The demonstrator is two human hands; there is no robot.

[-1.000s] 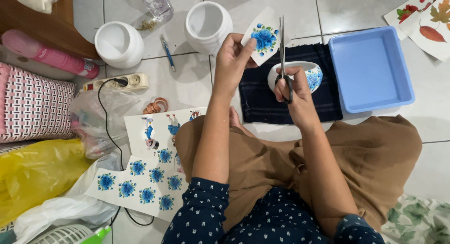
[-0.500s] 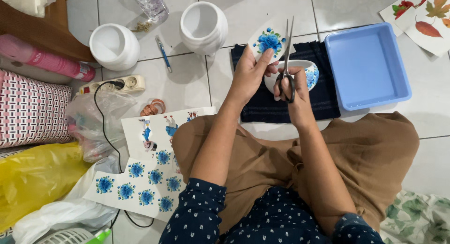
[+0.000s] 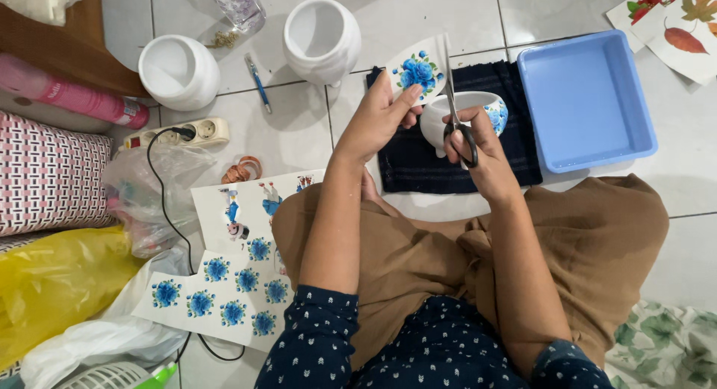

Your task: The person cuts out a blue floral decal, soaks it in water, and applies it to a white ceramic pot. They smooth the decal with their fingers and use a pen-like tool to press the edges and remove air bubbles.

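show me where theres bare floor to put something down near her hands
Bare tile lies between the power strip, the pen and the dark cloth, and along the top between the white jar and the blue tray. The tray's inside is free too. The left side is crowded: plastic bags, sticker sheets, cable. The left hand holds a flower cutout; the right hand holds scissors.

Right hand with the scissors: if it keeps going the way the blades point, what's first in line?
The right hand holds black-handled scissors pointing away from the person. The blades already meet the blue-flower paper cutout pinched in the left hand. Beyond that, only bare tile floor; depth is unclear.
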